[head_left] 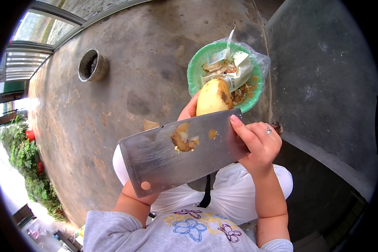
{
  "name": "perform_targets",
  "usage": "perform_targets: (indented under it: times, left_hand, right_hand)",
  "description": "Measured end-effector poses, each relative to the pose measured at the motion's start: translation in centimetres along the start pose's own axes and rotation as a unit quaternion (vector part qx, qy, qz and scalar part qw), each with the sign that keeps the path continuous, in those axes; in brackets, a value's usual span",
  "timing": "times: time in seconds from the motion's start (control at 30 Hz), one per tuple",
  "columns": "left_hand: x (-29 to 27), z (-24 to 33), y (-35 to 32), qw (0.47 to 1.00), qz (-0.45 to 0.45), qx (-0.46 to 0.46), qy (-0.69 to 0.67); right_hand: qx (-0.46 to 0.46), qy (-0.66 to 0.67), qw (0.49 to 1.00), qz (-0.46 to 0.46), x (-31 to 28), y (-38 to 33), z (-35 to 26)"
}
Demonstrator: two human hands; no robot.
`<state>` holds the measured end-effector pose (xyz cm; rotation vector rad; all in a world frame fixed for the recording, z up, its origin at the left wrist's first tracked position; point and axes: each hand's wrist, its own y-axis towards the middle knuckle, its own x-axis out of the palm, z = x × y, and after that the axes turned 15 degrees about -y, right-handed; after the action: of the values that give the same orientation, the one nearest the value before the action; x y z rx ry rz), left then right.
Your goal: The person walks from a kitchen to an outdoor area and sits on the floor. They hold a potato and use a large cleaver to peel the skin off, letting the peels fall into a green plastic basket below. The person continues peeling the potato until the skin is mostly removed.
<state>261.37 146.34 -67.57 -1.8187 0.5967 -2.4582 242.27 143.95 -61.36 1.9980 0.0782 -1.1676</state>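
Note:
A large, mostly peeled potato with patches of brown skin points toward the far side, held in my left hand. Most of that hand lies hidden behind the broad blade of a cleaver. My right hand, with a ring on one finger, grips the cleaver at its right end, thumb stretched onto the blade. The blade's upper long edge lies against or just before the potato's near end; actual contact is hard to tell. Bits of potato peel stick to the blade's face.
Beyond the potato stands a green bin lined with a clear bag, holding peelings and a torn wrapper. A round pot sits farther left on the concrete floor. A dark wall rises on the right; plants line the left.

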Motion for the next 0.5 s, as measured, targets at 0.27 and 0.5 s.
perform_targets:
  times: [0.27, 0.5]
  left_hand:
    - [0.0, 0.2, -0.4, 0.997, 0.064, -0.023, -0.044]
    - [0.9, 0.4, -1.6, 0.988, 0.153, 0.021, 0.022]
  right_hand:
    - [0.038, 0.002, 0.999, -0.007, 0.3, 0.1, 1.0]
    - [0.101, 0.006, 0.994, -0.048, 0.1, 0.3, 1.6]
